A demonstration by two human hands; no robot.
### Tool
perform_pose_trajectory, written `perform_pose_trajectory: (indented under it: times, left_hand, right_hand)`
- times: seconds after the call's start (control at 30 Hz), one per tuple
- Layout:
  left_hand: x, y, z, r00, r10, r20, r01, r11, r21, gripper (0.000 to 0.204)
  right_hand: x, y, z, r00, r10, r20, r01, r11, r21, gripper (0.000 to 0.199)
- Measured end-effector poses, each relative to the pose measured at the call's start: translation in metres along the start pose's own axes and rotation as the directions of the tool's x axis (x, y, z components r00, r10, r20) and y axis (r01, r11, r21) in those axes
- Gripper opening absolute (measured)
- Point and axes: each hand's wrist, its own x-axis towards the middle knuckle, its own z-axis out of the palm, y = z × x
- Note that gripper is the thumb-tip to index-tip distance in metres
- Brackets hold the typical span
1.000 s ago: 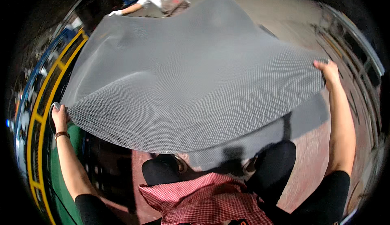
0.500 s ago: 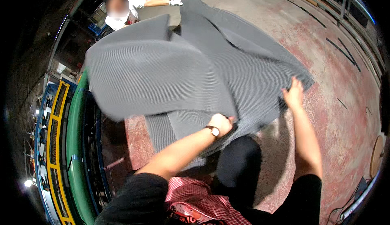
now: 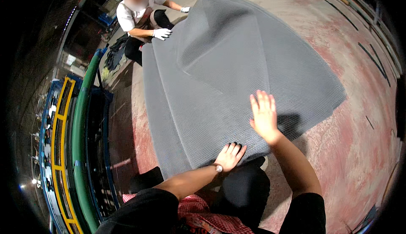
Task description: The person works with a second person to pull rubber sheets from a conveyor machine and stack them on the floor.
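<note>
A large grey textured mesh sheet (image 3: 224, 90), folded over in layers, spreads across the floor before me. Its far part bulges up in a loose wrinkle. My left hand (image 3: 230, 156), with a watch at the wrist, rests on the sheet close to its near edge, fingers stretched out. To the right and a bit farther off, my right hand (image 3: 265, 117) is open over the sheet with the fingers spread; whether the palm touches is unclear. Across from me a crouching co-worker has one white-gloved hand (image 3: 162, 34) at the sheet's far-left edge and another glove (image 3: 185, 9) behind it.
At the left stands a rack with a yellow ladder-like frame (image 3: 59, 145) and a long green roll (image 3: 79, 141). Dark thin strips (image 3: 374, 62) lie on the reddish floor (image 3: 338, 149) at the right. Dark cloth (image 3: 115, 54) lies near the co-worker.
The raised upper layer has come down flat over the sheet. My left hand has let go of its edge and my right hand moved left. The co-worker has crouched lower.
</note>
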Motion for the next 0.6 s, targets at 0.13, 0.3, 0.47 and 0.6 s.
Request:
perform_pose_trajectory:
  times: [0.13, 0.3, 0.47, 0.6]
  left_hand:
    - [-0.071, -0.017, 0.008, 0.99, -0.095, -0.103, 0.119, 0.96, 0.252, 0.038]
    - [-0.111, -0.016, -0.02, 0.97, -0.229, 0.078, 0.223, 0.971, 0.082, 0.051]
    - [-0.126, -0.021, -0.068, 0.916, -0.297, 0.271, 0.345, 0.926, -0.154, 0.058]
    - [-0.133, -0.035, -0.094, 0.907, -0.291, 0.306, 0.328, 0.942, -0.077, 0.057]
  right_hand:
    - [0.028, -0.025, 0.073, 0.974, -0.179, 0.136, 0.22, 0.885, -0.41, 0.049]
    - [0.079, -0.026, 0.086, 0.998, -0.016, 0.064, 0.046, 0.865, -0.5, 0.038]
    - [0.119, 0.02, 0.007, 0.872, 0.478, -0.104, -0.434, 0.854, 0.286, 0.02]
    - [0.06, 0.171, -0.003, 0.536, 0.841, 0.072, -0.031, -0.066, 0.997, 0.014]
